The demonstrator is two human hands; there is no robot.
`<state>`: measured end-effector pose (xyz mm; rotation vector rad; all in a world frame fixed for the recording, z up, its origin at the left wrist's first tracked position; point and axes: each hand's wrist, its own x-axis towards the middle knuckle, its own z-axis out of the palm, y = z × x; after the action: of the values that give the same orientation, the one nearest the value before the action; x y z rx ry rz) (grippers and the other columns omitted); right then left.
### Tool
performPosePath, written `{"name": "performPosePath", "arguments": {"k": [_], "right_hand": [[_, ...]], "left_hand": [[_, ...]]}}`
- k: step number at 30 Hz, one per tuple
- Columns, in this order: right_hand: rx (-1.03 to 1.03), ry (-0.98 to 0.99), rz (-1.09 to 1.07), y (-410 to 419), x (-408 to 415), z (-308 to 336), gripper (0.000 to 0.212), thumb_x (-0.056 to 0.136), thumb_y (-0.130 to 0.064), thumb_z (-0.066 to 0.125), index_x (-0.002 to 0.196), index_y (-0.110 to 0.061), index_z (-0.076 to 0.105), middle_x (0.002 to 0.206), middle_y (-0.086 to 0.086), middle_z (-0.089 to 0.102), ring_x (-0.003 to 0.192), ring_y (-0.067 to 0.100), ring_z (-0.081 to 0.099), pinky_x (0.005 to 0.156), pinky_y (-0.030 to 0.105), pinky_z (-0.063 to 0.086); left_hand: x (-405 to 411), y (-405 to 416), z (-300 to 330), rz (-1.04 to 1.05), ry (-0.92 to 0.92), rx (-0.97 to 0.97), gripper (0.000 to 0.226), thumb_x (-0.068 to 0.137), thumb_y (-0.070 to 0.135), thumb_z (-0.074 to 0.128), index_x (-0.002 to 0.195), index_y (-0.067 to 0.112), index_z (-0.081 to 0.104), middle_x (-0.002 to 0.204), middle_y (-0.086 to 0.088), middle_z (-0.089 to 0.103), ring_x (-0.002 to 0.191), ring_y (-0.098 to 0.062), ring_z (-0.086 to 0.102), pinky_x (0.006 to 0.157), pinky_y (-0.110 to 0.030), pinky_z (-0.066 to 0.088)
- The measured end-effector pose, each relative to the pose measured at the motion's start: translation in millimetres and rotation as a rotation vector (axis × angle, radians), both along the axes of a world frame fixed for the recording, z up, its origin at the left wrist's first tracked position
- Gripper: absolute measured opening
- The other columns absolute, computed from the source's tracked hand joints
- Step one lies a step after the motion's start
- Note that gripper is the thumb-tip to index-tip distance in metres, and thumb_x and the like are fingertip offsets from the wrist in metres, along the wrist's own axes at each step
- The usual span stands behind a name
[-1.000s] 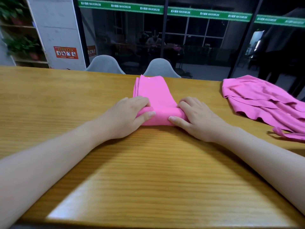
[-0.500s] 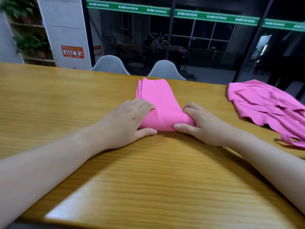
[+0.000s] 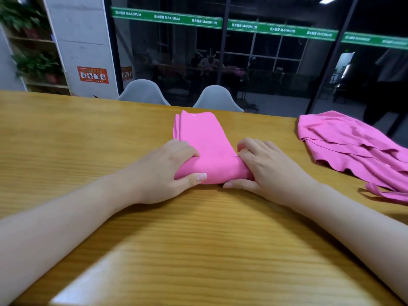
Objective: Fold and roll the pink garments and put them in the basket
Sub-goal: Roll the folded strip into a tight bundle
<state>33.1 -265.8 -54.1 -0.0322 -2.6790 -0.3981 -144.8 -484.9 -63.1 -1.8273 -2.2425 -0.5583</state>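
A pink garment (image 3: 205, 142), folded into a long narrow strip, lies on the wooden table (image 3: 66, 140) and runs away from me. Its near end is rolled into a thick roll. My left hand (image 3: 163, 171) grips the roll's left end, fingers curled over the top and thumb along the front. My right hand (image 3: 269, 168) grips the roll's right end the same way. A second pink garment (image 3: 353, 149) lies loose and crumpled at the far right of the table. No basket is in view.
Two grey chair backs (image 3: 143, 92) stand behind the table's far edge. Behind them is a dark glass wall with green banners. A shelf with plants (image 3: 33, 62) stands at the far left.
Both hands have rolled the near end of the strip a little further away from me, and the roll has grown thicker. The flat part of the strip is shorter.
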Motion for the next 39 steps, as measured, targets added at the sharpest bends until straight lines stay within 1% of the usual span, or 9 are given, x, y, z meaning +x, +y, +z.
{"name": "performPosePath", "arguments": {"k": [4, 9, 17, 21, 25, 29, 33, 36, 39], "right_hand": [[-0.135, -0.064, 0.052, 4.3, -2.7, 3.4, 0.071, 0.088, -0.083, 0.039, 0.095, -0.016, 0.062, 0.11, -0.005, 0.049, 0.095, 0.014, 0.049, 0.086, 0.032, 0.042], [-0.389, -0.127, 0.028, 4.9, 1.1, 6.0, 0.066, 0.084, -0.086, 0.042, 0.092, -0.024, 0.063, 0.102, -0.01, 0.052, 0.087, 0.009, 0.054, 0.078, 0.032, 0.045], [0.03, 0.024, 0.011, -0.5, 3.7, -0.4, 0.076, 0.087, -0.086, 0.035, 0.105, -0.016, 0.059, 0.114, -0.003, 0.056, 0.102, 0.019, 0.054, 0.091, 0.036, 0.041], [-0.085, -0.048, 0.036, -0.4, 1.1, 1.9, 0.072, 0.086, -0.086, 0.037, 0.103, -0.019, 0.059, 0.106, -0.008, 0.055, 0.096, 0.014, 0.051, 0.088, 0.032, 0.039], [-0.492, -0.156, 0.082, -2.7, 1.3, 11.7, 0.042, 0.083, -0.079, 0.051, 0.089, -0.038, 0.053, 0.093, -0.02, 0.052, 0.087, 0.004, 0.054, 0.072, 0.018, 0.038], [-0.553, -0.107, 0.133, 0.2, 2.2, 5.4, 0.045, 0.083, -0.082, 0.051, 0.092, -0.038, 0.055, 0.091, -0.018, 0.055, 0.085, 0.005, 0.055, 0.072, 0.018, 0.04], [-0.274, -0.041, 0.051, 7.5, 3.6, -2.4, 0.075, 0.078, -0.089, 0.05, 0.123, -0.028, 0.054, 0.115, -0.015, 0.055, 0.106, 0.01, 0.051, 0.093, 0.034, 0.042], [-0.206, 0.004, 0.054, 7.8, 3.9, -2.4, 0.078, 0.077, -0.089, 0.052, 0.122, -0.026, 0.055, 0.118, -0.012, 0.053, 0.108, 0.013, 0.051, 0.093, 0.038, 0.042], [-0.261, -0.023, 0.088, 8.7, 0.9, -1.7, 0.07, 0.079, -0.086, 0.052, 0.113, -0.025, 0.057, 0.11, -0.014, 0.054, 0.104, 0.011, 0.05, 0.093, 0.039, 0.042]], "left_hand": [[2.0, -2.7, 1.7, 0.006, 0.199, 0.024, 0.073, 0.089, 0.072, 0.052, 0.141, 0.021, 0.046, 0.129, 0.007, 0.051, 0.119, -0.008, 0.04, 0.104, -0.02, 0.028], [4.7, -5.0, 8.7, -0.03, 0.168, 0.04, 0.06, 0.091, 0.072, 0.046, 0.123, 0.022, 0.058, 0.108, 0.014, 0.059, 0.096, -0.004, 0.049, 0.085, -0.022, 0.038], [-0.9, -0.8, 9.3, -0.012, -0.163, -0.017, 0.046, 0.087, 0.079, 0.042, 0.088, 0.035, 0.053, 0.082, 0.013, 0.06, 0.079, -0.009, 0.056, 0.074, -0.043, 0.049], [1.3, -3.5, 5.4, -0.042, 0.089, 0.008, 0.053, 0.087, 0.078, 0.045, 0.11, 0.032, 0.053, 0.102, 0.018, 0.051, 0.095, -0.006, 0.05, 0.085, -0.031, 0.046], [0.9, -4.0, 6.6, -0.073, 0.347, 0.06, 0.066, 0.086, 0.073, 0.053, 0.127, 0.021, 0.053, 0.108, 0.006, 0.06, 0.097, -0.016, 0.057, 0.087, -0.031, 0.047], [3.1, -4.5, 9.4, -0.054, 0.203, 0.012, 0.067, 0.084, 0.081, 0.044, 0.121, 0.026, 0.054, 0.104, 0.012, 0.062, 0.094, -0.013, 0.059, 0.081, -0.036, 0.051], [3.9, -2.6, 12.3, 0.033, -0.111, -0.054, 0.066, 0.081, 0.082, 0.054, 0.118, 0.028, 0.057, 0.099, 0.018, 0.061, 0.091, -0.002, 0.057, 0.077, -0.027, 0.046], [1.8, -1.8, 12.5, 0.03, -0.317, -0.068, 0.064, 0.079, 0.08, 0.059, 0.121, 0.032, 0.057, 0.093, 0.023, 0.058, 0.088, 0.005, 0.056, 0.071, -0.021, 0.04], [4.7, -4.1, 12.2, 0.034, -0.221, -0.081, 0.066, 0.08, 0.08, 0.055, 0.125, 0.031, 0.054, 0.103, 0.023, 0.058, 0.094, 0.001, 0.056, 0.08, -0.026, 0.046]]}}
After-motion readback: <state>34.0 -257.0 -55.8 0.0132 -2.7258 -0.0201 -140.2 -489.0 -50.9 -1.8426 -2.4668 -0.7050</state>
